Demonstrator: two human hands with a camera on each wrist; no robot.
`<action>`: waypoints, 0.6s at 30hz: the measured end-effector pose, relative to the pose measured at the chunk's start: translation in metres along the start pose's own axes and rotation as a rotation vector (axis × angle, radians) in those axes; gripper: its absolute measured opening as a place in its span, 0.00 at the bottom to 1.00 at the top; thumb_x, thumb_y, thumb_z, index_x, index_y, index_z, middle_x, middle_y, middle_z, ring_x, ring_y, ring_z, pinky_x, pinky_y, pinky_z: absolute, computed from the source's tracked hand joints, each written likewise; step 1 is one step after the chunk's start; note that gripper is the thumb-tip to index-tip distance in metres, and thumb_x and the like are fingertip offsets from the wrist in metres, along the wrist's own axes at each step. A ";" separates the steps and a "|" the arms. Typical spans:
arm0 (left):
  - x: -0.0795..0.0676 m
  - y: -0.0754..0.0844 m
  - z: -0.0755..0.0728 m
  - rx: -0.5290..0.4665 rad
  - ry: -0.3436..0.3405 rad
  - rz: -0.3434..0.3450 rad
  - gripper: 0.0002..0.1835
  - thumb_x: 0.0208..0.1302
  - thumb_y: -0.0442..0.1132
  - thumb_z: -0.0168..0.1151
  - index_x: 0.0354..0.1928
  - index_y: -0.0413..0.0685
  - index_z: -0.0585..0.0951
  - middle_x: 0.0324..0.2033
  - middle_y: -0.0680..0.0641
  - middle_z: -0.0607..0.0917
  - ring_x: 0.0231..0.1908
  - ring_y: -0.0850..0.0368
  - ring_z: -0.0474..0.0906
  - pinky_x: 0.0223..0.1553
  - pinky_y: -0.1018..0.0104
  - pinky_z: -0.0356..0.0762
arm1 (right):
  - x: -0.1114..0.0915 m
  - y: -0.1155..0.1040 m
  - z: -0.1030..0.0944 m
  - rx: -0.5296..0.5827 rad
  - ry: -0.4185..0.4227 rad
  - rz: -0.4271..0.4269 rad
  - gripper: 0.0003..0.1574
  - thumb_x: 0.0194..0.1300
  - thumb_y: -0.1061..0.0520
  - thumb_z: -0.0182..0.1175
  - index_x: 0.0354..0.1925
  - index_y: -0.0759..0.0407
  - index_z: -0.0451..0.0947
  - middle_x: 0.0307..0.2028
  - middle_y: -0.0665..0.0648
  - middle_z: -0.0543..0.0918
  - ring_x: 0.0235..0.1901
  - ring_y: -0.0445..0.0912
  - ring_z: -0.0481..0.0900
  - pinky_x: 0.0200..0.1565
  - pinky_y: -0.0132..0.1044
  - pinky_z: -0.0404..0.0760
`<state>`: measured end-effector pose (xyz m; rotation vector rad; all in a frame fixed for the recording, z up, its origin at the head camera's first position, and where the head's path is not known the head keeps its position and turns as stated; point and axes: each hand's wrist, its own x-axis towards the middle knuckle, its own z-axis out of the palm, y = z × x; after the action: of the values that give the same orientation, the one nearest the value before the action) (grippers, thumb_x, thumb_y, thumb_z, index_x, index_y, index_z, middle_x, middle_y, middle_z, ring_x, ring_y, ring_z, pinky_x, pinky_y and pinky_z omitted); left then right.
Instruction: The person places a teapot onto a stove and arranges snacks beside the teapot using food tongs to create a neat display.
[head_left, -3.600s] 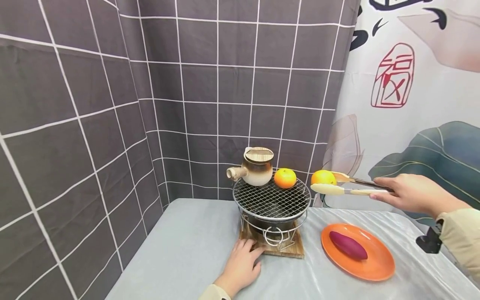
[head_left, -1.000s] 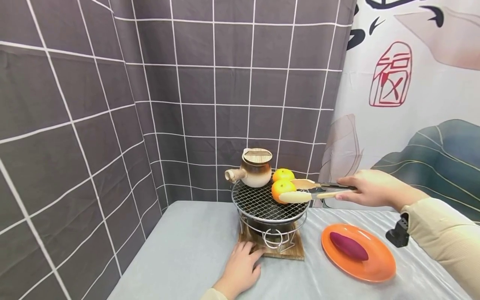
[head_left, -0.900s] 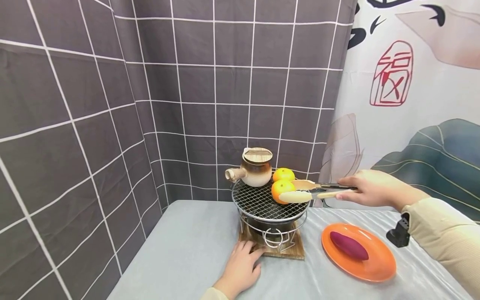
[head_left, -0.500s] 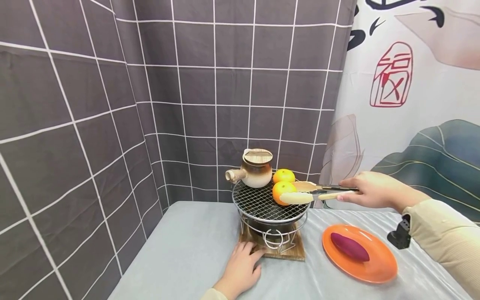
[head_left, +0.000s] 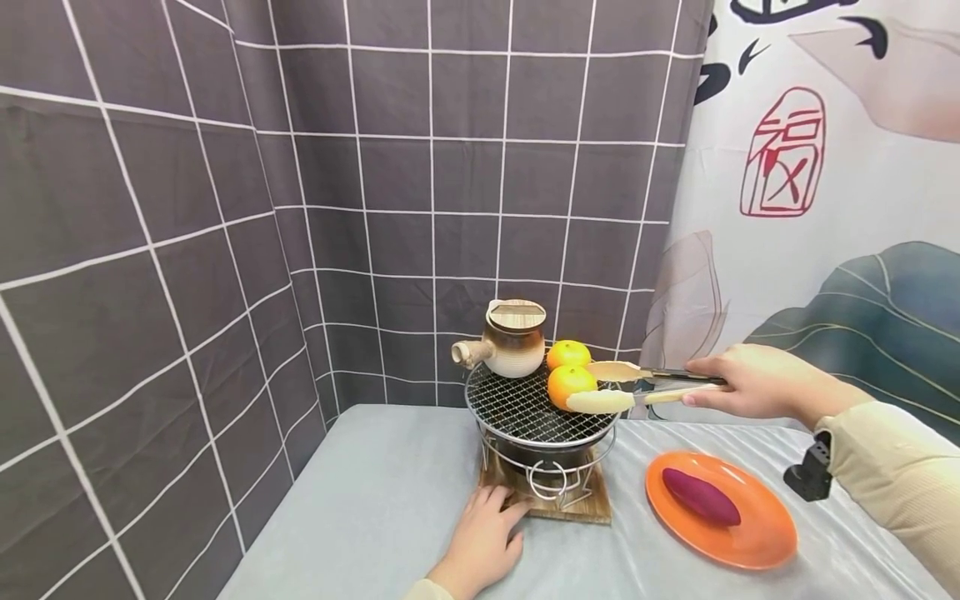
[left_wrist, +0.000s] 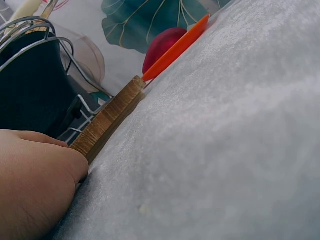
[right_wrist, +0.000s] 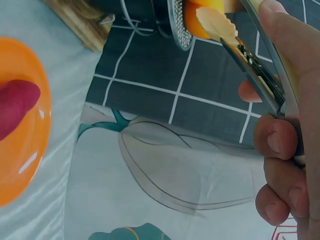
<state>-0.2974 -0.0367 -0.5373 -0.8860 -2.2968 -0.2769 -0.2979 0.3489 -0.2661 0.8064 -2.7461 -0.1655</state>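
Note:
My right hand (head_left: 765, 382) grips a pair of tongs (head_left: 663, 392) with pale, scallop-edged tips, thumb and fingers around the handles in the right wrist view. The tips lie beside the front orange (head_left: 570, 387) on the round wire grill rack (head_left: 517, 407). A second orange (head_left: 567, 354) sits just behind it. Left of them stands a brown-and-cream clay pot (head_left: 516, 346) with a wooden lid and side handle. My left hand (head_left: 480, 542) rests with fingers extended on the near left edge of the wooden board (head_left: 562, 510) under the grill stove.
An orange plate (head_left: 765, 542) bearing a purple sweet potato (head_left: 701, 496) lies right of the stove on the cloth-covered table (head_left: 352, 517). A dark gridded curtain (head_left: 465, 183) hangs behind and at the left, with a printed white cloth (head_left: 862, 217) at the right.
Earlier, the tongs held one orange in the air right of the rack; it now sits in front of the other orange. Lately the tongs have drawn slightly right. My left hand has stayed.

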 end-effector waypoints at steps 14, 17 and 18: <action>0.000 0.001 0.000 -0.005 0.016 0.006 0.22 0.53 0.43 0.69 0.53 0.61 0.86 0.49 0.49 0.81 0.51 0.50 0.76 0.59 0.48 0.74 | -0.035 0.019 -0.004 -0.013 -0.014 0.128 0.42 0.62 0.32 0.65 0.59 0.63 0.81 0.16 0.37 0.67 0.20 0.31 0.65 0.25 0.32 0.73; -0.001 0.001 0.000 0.000 0.016 0.006 0.22 0.53 0.43 0.68 0.54 0.61 0.86 0.50 0.50 0.81 0.51 0.50 0.76 0.59 0.48 0.74 | -0.046 0.027 -0.001 -0.024 -0.005 0.140 0.41 0.62 0.33 0.66 0.58 0.64 0.81 0.15 0.37 0.67 0.20 0.31 0.65 0.24 0.33 0.73; -0.001 0.001 0.000 0.000 0.016 0.006 0.22 0.53 0.43 0.68 0.54 0.61 0.86 0.49 0.50 0.81 0.51 0.51 0.76 0.59 0.48 0.74 | -0.050 0.029 0.001 -0.024 -0.005 0.143 0.41 0.62 0.34 0.66 0.58 0.64 0.81 0.15 0.37 0.67 0.19 0.31 0.65 0.24 0.33 0.74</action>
<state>-0.2968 -0.0365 -0.5383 -0.8870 -2.2789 -0.2804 -0.2728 0.4004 -0.2727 0.6017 -2.7882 -0.1713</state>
